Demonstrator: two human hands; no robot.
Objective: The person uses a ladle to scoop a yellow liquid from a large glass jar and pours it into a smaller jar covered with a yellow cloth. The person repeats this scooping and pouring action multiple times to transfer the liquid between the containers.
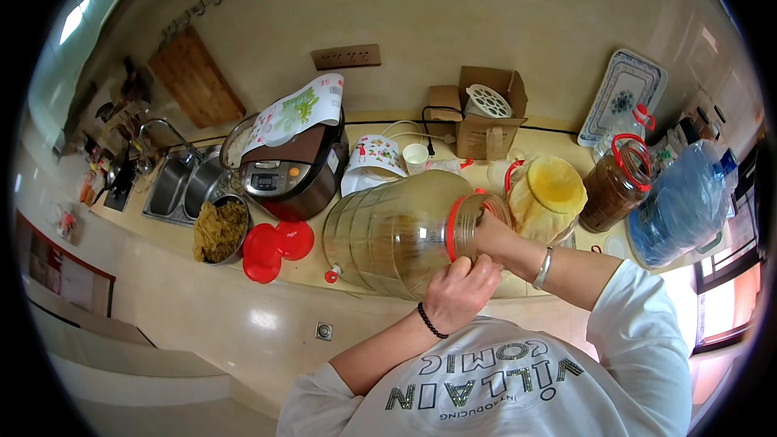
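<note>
A large ribbed glass jar (382, 230) lies on its side on the counter, its mouth with a red ring facing right. My left hand (461, 288) is at the lower rim of the mouth, fingers bent against the glass. My right hand (493, 233) reaches into the mouth; its fingers are hidden, so whether it holds anything does not show. A red tap (331, 275) sits at the jar's base. Just right of the mouth stands a jar covered with yellowish cloth (540, 212). Red plastic lids (262, 255) lie to the left.
Left are a rice cooker (291, 176), a bowl of brownish pulp (221, 232) and a double sink (185, 185). Behind stand a paper cup (416, 158) and a cardboard box (485, 136). Right are a jar of brown contents (613, 188) and a blue plastic water bottle (677, 203).
</note>
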